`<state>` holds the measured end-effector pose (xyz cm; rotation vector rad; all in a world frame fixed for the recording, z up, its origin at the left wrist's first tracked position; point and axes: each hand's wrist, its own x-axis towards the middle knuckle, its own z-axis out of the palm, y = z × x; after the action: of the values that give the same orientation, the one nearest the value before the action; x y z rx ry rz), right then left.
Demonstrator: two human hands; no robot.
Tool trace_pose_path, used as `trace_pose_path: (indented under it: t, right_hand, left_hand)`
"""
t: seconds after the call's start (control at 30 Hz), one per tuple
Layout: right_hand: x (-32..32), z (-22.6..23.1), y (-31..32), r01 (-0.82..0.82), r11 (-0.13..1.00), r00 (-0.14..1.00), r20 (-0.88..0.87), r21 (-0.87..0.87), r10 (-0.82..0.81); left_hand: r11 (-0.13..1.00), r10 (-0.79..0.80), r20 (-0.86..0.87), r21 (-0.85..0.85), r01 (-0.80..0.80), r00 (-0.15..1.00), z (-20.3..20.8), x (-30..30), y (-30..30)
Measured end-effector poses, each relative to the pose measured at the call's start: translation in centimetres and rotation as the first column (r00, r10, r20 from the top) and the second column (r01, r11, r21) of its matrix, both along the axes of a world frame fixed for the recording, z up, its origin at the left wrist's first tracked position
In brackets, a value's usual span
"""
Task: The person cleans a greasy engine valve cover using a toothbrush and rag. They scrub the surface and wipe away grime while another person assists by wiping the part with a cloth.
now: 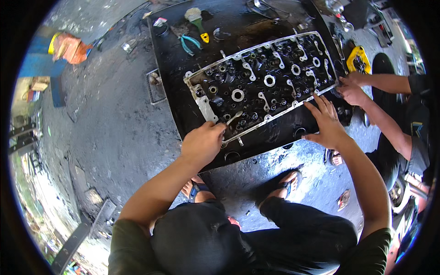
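An engine cylinder head (269,80) lies at a slant on a dark, oily metal table (270,133). At its near left corner, my left hand (204,143) is closed around a slim pale-ended tool (235,117). The tool's tip points over the openings in the casting; its handle is hidden in my fist. My right hand (327,121) lies with fingers spread across the near edge of the casting, toward its right end, and grips nothing. Close to that right end are another person's hands (353,89); what they hold, if anything, is unclear.
Behind the casting lie pliers with blue handles (187,43) and a paintbrush with a green and yellow handle (198,25). A yellow object (358,59) stands beyond the right end. My sandalled feet (289,183) are by the table's near edge. An orange bag (71,48) sits far left.
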<state>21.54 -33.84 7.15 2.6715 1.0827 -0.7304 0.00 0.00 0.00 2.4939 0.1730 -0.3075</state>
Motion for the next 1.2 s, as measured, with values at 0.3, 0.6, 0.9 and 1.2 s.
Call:
trace_pose_path:
  t: [0.3, 0.6, 0.9, 1.2]
  right_hand:
    - [0.1, -0.8, -3.5, -0.003, 0.994, 0.998, -0.061, 0.106, 0.01]
    - [5.9, -9.9, -0.5, 0.045, 0.483, 0.817, 0.246, 0.874, -0.522]
    - [9.8, -15.4, 2.7, 0.032, 0.528, 0.651, 0.383, 0.849, -0.655]
    - [10.0, -15.7, 1.8, 0.044, 0.435, 0.689, 0.287, 0.9, -0.665]
  left_hand:
    - [0.993, -0.041, -0.098, -0.113, 0.03, 0.994, 5.5, -1.0, 1.6]
    - [0.989, 0.093, 0.151, -0.126, -0.074, 0.984, 0.2, 5.3, -9.0]
    - [0.982, 0.142, -0.213, -0.089, -0.164, 0.967, 5.1, 8.8, -9.1]
    - [0.999, -0.041, -0.09, 0.02, 0.043, 0.995, 3.4, 8.8, -9.2]
